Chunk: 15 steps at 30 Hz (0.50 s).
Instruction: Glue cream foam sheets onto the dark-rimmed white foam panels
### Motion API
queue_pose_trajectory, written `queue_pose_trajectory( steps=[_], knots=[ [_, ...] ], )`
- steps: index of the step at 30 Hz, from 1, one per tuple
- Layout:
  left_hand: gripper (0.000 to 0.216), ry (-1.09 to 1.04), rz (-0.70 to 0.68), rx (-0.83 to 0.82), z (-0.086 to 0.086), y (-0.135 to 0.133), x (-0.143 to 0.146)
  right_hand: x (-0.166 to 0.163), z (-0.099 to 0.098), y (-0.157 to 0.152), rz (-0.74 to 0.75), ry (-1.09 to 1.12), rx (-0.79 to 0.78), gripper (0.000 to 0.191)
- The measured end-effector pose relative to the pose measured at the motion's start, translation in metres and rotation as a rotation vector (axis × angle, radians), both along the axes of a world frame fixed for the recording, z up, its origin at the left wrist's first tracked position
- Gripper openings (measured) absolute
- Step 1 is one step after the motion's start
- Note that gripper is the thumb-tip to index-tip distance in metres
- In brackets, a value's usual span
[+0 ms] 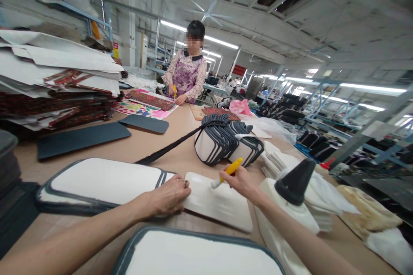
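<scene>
My right hand (240, 180) grips a brush (232, 166) by its yellow handle. The white brush end touches a flat cream panel (222, 210) with wet-looking, shiny streaks. At that panel's left edge, my left hand (171, 195) is closed with curled fingers, a ring on one of them; its fingertips are partly hidden. Under and beside the left wrist lies a white panel with a dark grey border (100, 180). Closest to me is another dark-bordered white panel (200, 253), cut off by the bottom of the view.
A white container with a black cone (297, 182) stands right of my right forearm. Behind the cream panel sits a bundle of dark-edged white pieces (213, 139) with a black strap. Dark flat pieces (84, 139) and stacked sheets (58, 68) lie left. Across the table stands a person (187, 66).
</scene>
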<state>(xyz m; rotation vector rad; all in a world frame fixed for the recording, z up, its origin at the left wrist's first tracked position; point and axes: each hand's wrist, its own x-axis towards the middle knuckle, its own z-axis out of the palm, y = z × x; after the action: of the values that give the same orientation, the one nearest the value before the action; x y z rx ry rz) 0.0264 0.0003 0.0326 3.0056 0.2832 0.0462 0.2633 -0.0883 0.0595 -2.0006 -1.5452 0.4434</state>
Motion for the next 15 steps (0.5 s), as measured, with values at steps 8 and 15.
queue_pose_trajectory(
  steps=[8,15],
  knots=[
    [0.016,-0.079,-0.076,-0.115,-0.020,0.021,0.002,0.045,0.006,-0.025,-0.063,-0.004,0.032,0.018],
    [0.010,-0.202,0.149,-0.257,-0.020,0.028,0.009,0.004,0.016,-0.056,0.196,-0.003,0.029,0.042]
  ],
)
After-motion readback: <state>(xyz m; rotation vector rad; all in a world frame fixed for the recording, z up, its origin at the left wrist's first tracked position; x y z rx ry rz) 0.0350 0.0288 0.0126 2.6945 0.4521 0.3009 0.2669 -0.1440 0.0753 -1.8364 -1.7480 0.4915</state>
